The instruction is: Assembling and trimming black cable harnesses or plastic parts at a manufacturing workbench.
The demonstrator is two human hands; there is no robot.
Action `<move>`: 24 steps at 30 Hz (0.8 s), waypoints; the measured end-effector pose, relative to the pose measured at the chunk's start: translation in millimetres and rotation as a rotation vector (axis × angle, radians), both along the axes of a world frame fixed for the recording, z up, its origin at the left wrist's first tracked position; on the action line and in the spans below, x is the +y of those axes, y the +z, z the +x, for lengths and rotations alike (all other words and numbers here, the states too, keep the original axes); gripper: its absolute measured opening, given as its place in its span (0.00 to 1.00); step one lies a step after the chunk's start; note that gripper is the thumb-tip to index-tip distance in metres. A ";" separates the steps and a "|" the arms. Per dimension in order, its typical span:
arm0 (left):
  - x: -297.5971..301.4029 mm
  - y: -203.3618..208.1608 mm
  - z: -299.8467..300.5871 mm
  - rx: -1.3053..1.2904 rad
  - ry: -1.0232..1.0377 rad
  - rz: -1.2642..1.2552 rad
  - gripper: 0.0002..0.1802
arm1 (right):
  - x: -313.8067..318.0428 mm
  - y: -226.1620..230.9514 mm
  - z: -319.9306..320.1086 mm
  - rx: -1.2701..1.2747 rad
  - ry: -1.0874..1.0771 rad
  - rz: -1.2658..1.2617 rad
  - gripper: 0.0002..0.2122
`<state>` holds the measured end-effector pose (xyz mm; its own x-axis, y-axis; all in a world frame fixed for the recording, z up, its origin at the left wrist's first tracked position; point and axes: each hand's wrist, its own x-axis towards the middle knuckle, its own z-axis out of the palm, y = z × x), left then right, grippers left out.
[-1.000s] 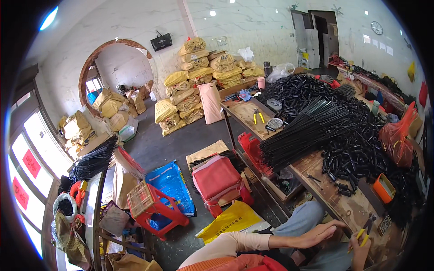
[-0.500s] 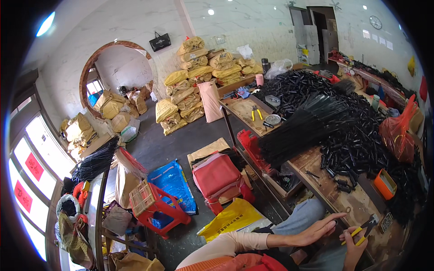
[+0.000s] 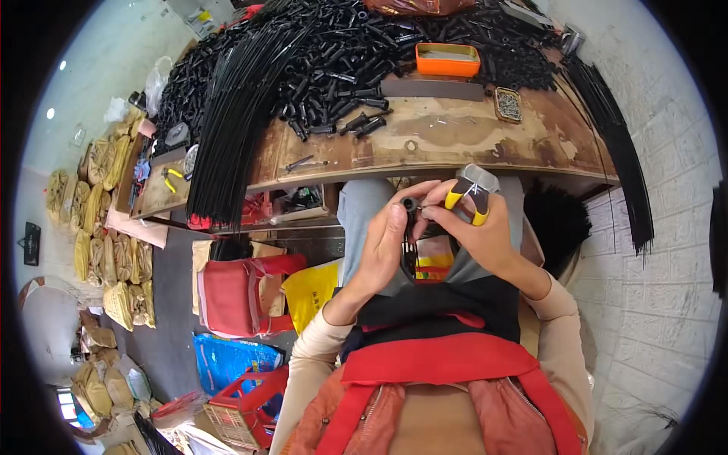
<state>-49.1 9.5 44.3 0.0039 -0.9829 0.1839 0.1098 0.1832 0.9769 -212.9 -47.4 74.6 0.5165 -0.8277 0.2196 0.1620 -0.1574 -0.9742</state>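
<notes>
The head view had swung down from the wide room to the person's lap, so the table [image 3: 455, 140] now ran across the top of the picture and both hands sat just below its front edge. That shift suggested the work had moved from reaching about to close handling at the lap. The left hand [image 3: 387, 246] had its fingers [image 3: 400, 220] curled tight around a small black tube piece [image 3: 410, 205], held upright just under the table edge. The right hand [image 3: 485, 239] had come in touching the left, its fingers wrapped shut on the yellow-handled pliers [image 3: 469, 193], whose metal head pointed up toward the table; whether the pliers actually gripped the black piece was hard to tell, as the fingers covered the meeting point. On the table, well above the hands, lay a heap of black tube pieces [image 3: 364, 68], a bundle of long black rods [image 3: 235, 129] hanging off its left end, and an orange tray [image 3: 447, 59] near its far side. A red bag [image 3: 231, 296] stood on the floor to the left below the table.
</notes>
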 end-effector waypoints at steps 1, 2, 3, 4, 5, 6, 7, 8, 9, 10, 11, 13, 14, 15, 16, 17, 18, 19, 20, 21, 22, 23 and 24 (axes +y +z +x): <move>0.0 -2.7 1.5 0.016 -0.047 -0.016 0.34 | 1.5 -0.6 -0.9 -0.001 0.011 0.015 0.05; 2.3 -3.9 2.6 0.031 -0.092 -0.031 0.37 | 4.5 0.2 -0.2 -0.004 0.024 0.031 0.05; 5.2 -2.9 0.3 0.047 -0.063 -0.044 0.37 | 7.0 -1.6 0.8 -0.061 0.038 0.026 0.04; 8.6 -2.0 0.9 0.049 -0.050 -0.044 0.37 | 9.0 -1.7 2.5 -0.058 0.052 0.027 0.04; 11.9 -2.7 0.8 0.058 -0.035 -0.043 0.37 | 11.1 -3.0 3.2 -0.045 0.047 -0.003 0.05; 14.6 -3.2 1.2 0.066 -0.022 -0.043 0.37 | 13.0 -3.6 4.1 -0.032 0.040 -0.033 0.05; 16.9 -4.3 2.7 0.068 -0.014 -0.044 0.37 | 15.1 -3.0 5.2 -0.029 0.048 -0.034 0.05; 18.2 -5.4 5.3 0.076 -0.028 -0.042 0.37 | 16.6 -1.6 7.0 -0.047 0.051 -0.053 0.05; 18.8 -6.1 6.9 0.083 -0.043 -0.039 0.38 | 17.1 -0.8 8.1 -0.065 0.053 -0.072 0.06; 19.0 -5.9 7.3 0.085 -0.040 -0.041 0.38 | 16.5 -1.5 8.7 -0.063 0.056 -0.073 0.06; 19.5 -4.7 7.6 0.082 -0.036 -0.035 0.38 | 15.8 -2.5 9.4 -0.085 0.064 -0.057 0.06; 19.7 -3.1 6.7 0.081 -0.032 -0.029 0.38 | 15.1 -1.8 10.3 -0.105 0.073 -0.040 0.06; 18.6 -2.5 5.4 0.078 -0.023 -0.034 0.38 | 14.9 0.5 11.1 -0.113 0.065 -0.041 0.06; 17.7 -2.5 4.8 0.075 -0.014 -0.039 0.38 | 14.7 2.2 11.5 -0.121 0.057 -0.042 0.05; 17.0 -3.8 5.3 0.076 -0.014 -0.039 0.38 | 14.4 3.0 10.9 -0.120 0.057 -0.041 0.05; 15.6 -5.4 6.1 0.071 -0.031 -0.045 0.38 | 13.8 3.9 9.5 -0.083 0.063 -0.028 0.06; 14.4 -6.0 6.5 0.066 -0.048 -0.051 0.38 | 13.2 4.1 8.1 -0.046 0.069 -0.015 0.06; 13.4 -5.8 5.8 0.066 -0.048 -0.052 0.38 | 12.8 2.4 7.0 -0.045 0.069 -0.016 0.06; 12.1 -3.8 3.5 0.063 -0.037 -0.050 0.38 | 12.4 -1.0 5.5 -0.049 0.063 -0.022 0.06; 10.9 -2.9 2.1 0.061 -0.025 -0.048 0.38 | 11.4 -4.2 4.6 -0.053 0.058 -0.028 0.06; 9.8 -3.4 3.3 0.062 -0.025 -0.048 0.38 | 8.6 -7.0 4.6 -0.052 0.058 -0.028 0.06; 9.7 -4.0 5.9 0.061 -0.056 -0.046 0.35 | 5.4 -9.3 5.5 -0.092 0.095 -0.097 0.07; 9.1 -4.6 7.4 0.062 -0.086 -0.044 0.33 | 2.5 -10.4 6.0 -0.132 0.131 -0.166 0.07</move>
<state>-41.7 18.5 39.7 -0.0674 -0.9711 0.2291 0.1865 0.2133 0.9590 -207.0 -44.9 64.2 0.5748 -0.7026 0.4195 0.3159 -0.2824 -0.9058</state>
